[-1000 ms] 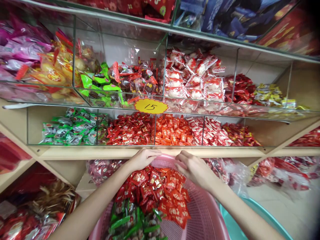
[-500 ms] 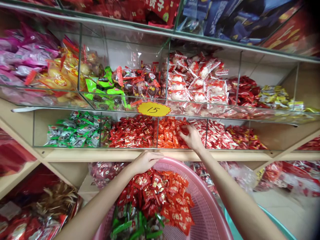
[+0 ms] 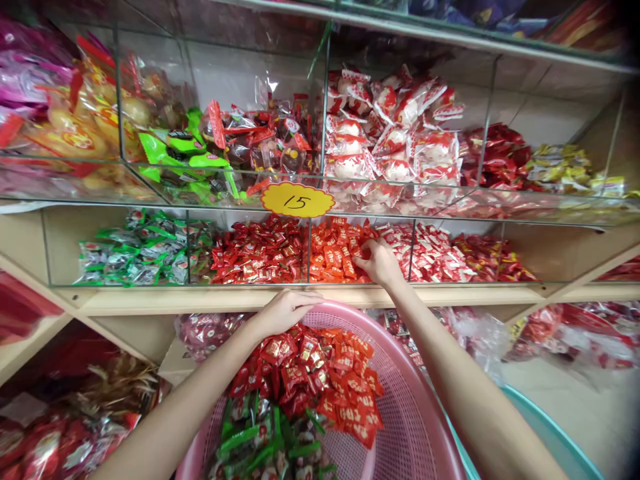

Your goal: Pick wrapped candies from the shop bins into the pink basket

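My left hand grips the rim of a pink plastic basket, with its fingers laid over the edge nearest the shelf. Inside the basket lie red wrapped candies, orange-red wrapped candies and green-and-clear packets. My right hand reaches into a low shelf compartment. Its thumb and fingers are curled together on the orange-red wrapped candies in the bin; how many they hold is hidden.
Glass dividers split the shelf, and a wooden ledge runs along its front. A yellow "15" tag hangs above my hands. Red-and-white candies fill the bin to the right. A teal tub sits low at the right.
The view has tilted down and come a little closer, so the shelves sit higher. My right hand's fingers have curled in among the orange-red candies. My left hand stays on the rim.
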{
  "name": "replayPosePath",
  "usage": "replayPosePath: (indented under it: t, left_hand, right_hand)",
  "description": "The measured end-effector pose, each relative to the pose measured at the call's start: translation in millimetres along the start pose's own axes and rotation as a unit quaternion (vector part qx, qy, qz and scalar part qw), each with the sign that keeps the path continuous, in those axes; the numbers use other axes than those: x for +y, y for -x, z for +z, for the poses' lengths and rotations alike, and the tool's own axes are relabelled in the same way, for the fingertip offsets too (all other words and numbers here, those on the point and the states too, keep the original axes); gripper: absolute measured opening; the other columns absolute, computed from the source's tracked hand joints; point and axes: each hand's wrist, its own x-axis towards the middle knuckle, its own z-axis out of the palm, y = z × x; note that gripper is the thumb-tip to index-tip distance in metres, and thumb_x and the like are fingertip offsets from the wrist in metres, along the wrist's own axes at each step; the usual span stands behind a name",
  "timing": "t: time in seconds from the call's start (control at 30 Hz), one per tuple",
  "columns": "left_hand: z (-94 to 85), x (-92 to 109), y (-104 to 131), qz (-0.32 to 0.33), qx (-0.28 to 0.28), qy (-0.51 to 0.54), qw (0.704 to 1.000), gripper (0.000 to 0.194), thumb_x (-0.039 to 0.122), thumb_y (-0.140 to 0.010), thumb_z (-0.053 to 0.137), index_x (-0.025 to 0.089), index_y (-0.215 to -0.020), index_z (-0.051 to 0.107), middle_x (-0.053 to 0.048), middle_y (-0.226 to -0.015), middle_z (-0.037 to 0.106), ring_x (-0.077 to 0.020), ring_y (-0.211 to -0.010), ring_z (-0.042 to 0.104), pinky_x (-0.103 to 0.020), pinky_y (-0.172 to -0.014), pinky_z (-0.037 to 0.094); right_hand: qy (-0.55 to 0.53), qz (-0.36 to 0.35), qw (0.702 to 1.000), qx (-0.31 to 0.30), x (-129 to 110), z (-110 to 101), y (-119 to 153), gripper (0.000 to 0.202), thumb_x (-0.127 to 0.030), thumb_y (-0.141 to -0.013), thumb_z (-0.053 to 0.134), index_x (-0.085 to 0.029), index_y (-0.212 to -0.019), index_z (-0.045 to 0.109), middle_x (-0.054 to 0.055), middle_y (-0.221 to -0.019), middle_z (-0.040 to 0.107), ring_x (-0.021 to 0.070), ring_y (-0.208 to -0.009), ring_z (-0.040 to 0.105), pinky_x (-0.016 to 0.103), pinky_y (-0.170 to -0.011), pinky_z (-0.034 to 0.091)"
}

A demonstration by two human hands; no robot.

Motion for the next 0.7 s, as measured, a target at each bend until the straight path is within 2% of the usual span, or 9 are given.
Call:
replayPosePath:
  t: [0.13, 0.3, 0.4, 0.5, 0.6, 0.7]
  left_hand:
    - [0.8, -1, 0, 0.006, -0.001, 0.001, 1.000, 0.031, 0.018, -0.085, 0.047, 0.023, -0.111, 0.063, -0.002, -0.115, 0.064, -0.0155, -0.109, 0.058, -0.030, -0.099, 0.043]
    - [0.6, 0, 0, 0.006, -0.003, -0.002, 1.000, 0.032, 0.016, -0.084, 0.046, 0.023, -0.112, 0.062, -0.001, -0.116, 0.063, -0.0151, -0.109, 0.058, -0.030, -0.099, 0.043]
    - [-0.4, 0, -1, 0.011, 0.000, -0.003, 1.000, 0.032, 0.018, -0.085, 0.046, 0.023, -0.111, 0.063, -0.002, -0.116, 0.063, -0.0155, -0.109, 0.058, -0.030, -0.098, 0.043]
    - [-1.0, 0, -1, 0.018, -0.003, -0.005, 1.000, 0.031, 0.017, -0.085, 0.046, 0.023, -0.110, 0.064, -0.002, -0.115, 0.064, -0.0152, -0.109, 0.058, -0.029, -0.098, 0.043]
    - [-0.7, 1, -2, 0.019, -0.008, -0.006, 1.000, 0.031, 0.017, -0.086, 0.044, 0.023, -0.111, 0.063, -0.002, -0.115, 0.064, -0.0147, -0.109, 0.058, -0.029, -0.098, 0.042]
    - [-0.6, 5, -3, 0.016, -0.010, 0.001, 1.000, 0.030, 0.020, -0.087, 0.045, 0.022, -0.110, 0.063, -0.003, -0.115, 0.064, -0.0150, -0.108, 0.058, -0.028, -0.098, 0.043]
  right_hand:
    - [-0.039, -0.011, 0.998, 0.054, 0, -1, 1, 0.022, -0.037, -0.071, 0.059, -0.016, -0.079, 0.059, 0.007, -0.081, 0.053, 0.0208, -0.077, 0.051, 0.032, -0.073, 0.042]
    - [-0.112, -0.023, 0.976, 0.186, -7, -9, 7, 0.023, -0.039, -0.076, 0.057, -0.017, -0.083, 0.056, 0.005, -0.081, 0.055, 0.0181, -0.075, 0.052, 0.031, -0.073, 0.043]
    - [-0.175, -0.012, 0.963, 0.204, -20, -18, 16, 0.026, -0.040, -0.078, 0.056, -0.016, -0.088, 0.054, 0.004, -0.079, 0.057, 0.0145, -0.066, 0.052, 0.027, -0.065, 0.043]
    - [-0.214, -0.045, 0.969, 0.117, -41, -35, 32, 0.024, -0.039, -0.080, 0.054, -0.017, -0.090, 0.055, 0.003, -0.079, 0.060, 0.0125, -0.063, 0.052, 0.025, -0.061, 0.042]
    - [-0.197, -0.105, 0.974, -0.047, -63, -53, 56, 0.020, -0.035, -0.082, 0.052, -0.018, -0.090, 0.056, 0.002, -0.079, 0.061, 0.0120, -0.063, 0.052, 0.024, -0.059, 0.039]
    - [-0.143, -0.114, 0.963, -0.200, -75, -59, 81, 0.018, -0.035, -0.082, 0.052, -0.018, -0.087, 0.056, 0.000, -0.070, 0.060, 0.0116, -0.058, 0.050, 0.023, -0.054, 0.035]
